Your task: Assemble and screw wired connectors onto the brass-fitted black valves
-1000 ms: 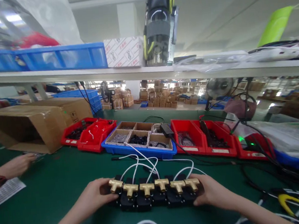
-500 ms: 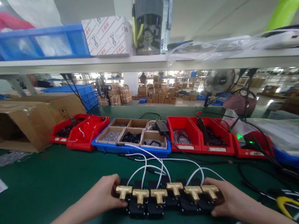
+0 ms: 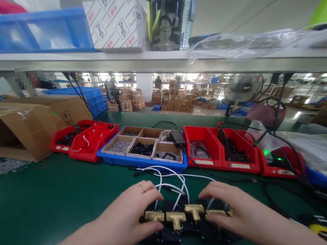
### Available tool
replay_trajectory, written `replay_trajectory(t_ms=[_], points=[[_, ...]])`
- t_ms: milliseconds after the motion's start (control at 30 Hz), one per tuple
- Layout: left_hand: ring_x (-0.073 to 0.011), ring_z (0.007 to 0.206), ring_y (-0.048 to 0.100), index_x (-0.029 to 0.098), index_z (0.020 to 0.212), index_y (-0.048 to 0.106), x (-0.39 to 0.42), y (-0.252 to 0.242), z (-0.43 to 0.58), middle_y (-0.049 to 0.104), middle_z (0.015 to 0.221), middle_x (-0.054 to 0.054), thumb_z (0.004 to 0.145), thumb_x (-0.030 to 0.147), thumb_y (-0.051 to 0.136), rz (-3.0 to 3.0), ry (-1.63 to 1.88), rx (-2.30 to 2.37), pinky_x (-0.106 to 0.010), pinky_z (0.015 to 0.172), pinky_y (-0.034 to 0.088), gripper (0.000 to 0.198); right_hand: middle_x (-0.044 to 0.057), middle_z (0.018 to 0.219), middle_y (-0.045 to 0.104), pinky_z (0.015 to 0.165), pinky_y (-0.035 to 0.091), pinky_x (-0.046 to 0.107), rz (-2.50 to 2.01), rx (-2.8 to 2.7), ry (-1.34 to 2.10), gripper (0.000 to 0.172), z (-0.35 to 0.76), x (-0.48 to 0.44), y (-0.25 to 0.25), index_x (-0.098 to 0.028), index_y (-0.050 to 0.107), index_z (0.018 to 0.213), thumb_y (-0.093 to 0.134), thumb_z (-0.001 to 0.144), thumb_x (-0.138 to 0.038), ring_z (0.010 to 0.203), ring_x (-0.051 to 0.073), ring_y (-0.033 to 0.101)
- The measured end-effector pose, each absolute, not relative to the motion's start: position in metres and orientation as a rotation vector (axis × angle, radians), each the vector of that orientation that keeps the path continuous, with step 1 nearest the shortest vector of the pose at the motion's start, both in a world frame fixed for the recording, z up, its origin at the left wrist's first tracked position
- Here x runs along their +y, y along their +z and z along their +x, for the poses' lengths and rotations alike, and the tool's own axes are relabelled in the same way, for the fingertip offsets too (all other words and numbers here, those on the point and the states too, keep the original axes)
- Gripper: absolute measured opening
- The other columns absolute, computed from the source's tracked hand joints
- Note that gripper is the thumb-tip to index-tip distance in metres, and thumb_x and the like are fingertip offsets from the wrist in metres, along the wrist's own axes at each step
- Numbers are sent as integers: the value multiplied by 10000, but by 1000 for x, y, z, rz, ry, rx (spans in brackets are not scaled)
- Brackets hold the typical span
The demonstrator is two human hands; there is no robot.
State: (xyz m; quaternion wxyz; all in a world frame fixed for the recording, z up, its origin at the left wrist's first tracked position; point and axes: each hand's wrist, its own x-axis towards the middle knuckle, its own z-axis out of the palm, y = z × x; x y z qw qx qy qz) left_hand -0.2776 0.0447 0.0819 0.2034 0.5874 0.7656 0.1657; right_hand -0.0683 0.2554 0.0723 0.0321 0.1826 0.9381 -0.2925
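A row of black valve bodies with brass tee fittings (image 3: 176,217) lies on the green table (image 3: 58,192) right in front of me, white wires (image 3: 168,177) running from them toward the trays. My left hand (image 3: 131,215) lies over the left end of the row, fingers curled on the fittings. My right hand (image 3: 234,211) covers the right end the same way. Only the middle fittings show between the hands.
Behind the row stand a blue tray of small cardboard boxes with screws (image 3: 143,151), red bins (image 3: 91,142) to the left and red bins (image 3: 220,150) to the right. An open cardboard box (image 3: 17,127) lies far left. Black cables (image 3: 289,191) cross the right side. A shelf (image 3: 158,64) runs overhead.
Both hands have moved from the ends of the row to lie on top of it, covering the outer fittings. The view has shifted closer and downward.
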Motion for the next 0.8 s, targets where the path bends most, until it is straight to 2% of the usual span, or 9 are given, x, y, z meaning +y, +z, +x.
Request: replay_trajectory(t_ms=[100, 233, 433, 567, 667, 733, 800], points=[[-254, 1096, 562, 256, 1135, 664, 67, 69, -261, 623, 1171, -29, 736, 251, 848, 1704, 371, 2041, -353, 921, 456, 439, 22, 1083, 635, 869, 433, 304, 421, 2877, -901, 298, -89, 241, 56, -246, 708, 1075, 766, 788, -191, 991, 205, 577], [-243, 1048, 589, 247, 1056, 715, 78, 62, -260, 658, 1097, -23, 783, 254, 818, 1651, 327, 2001, -352, 897, 455, 292, 22, 1007, 613, 787, 400, 267, 405, 2867, -929, 233, -94, 236, 46, -221, 725, 986, 797, 771, -171, 947, 191, 547], [-212, 1001, 614, 218, 992, 734, 74, 58, -262, 696, 1020, -21, 868, 162, 710, 1662, 339, 1985, -323, 884, 447, 139, 21, 943, 629, 720, 362, 282, 421, 2871, -822, 203, -90, 226, 45, -197, 731, 919, 836, 768, -283, 870, 192, 555], [-214, 982, 611, 228, 976, 737, 73, 57, -262, 692, 994, -20, 851, 134, 689, 1670, 362, 1993, -321, 867, 447, 163, 29, 1013, 647, 792, 422, 297, 373, 2850, -890, 341, -85, 233, 50, -212, 740, 1012, 880, 728, -336, 939, 211, 581], [-210, 1026, 600, 250, 1010, 724, 61, 61, -274, 673, 1038, -14, 838, 133, 652, 1638, 463, 1994, -309, 901, 444, 221, 51, 1137, 646, 933, 450, 324, 427, 2891, -985, 333, -68, 252, 61, -213, 711, 1151, 775, 846, -331, 1055, 217, 587], [-210, 1029, 599, 265, 1015, 718, 46, 61, -289, 662, 1057, -14, 860, 223, 634, 1613, 562, 2019, -306, 913, 449, 181, 63, 1210, 636, 1030, 425, 335, 514, 2894, -1021, 298, -52, 266, 68, -211, 697, 1191, 695, 899, -272, 1140, 215, 576], [-224, 1033, 599, 279, 1004, 721, 30, 58, -307, 666, 1065, -17, 863, 341, 636, 1588, 633, 2080, -317, 926, 453, 176, 54, 1240, 632, 1066, 411, 338, 558, 2835, -1054, 318, -38, 274, 68, -231, 705, 1184, 719, 866, -234, 1179, 219, 570]])
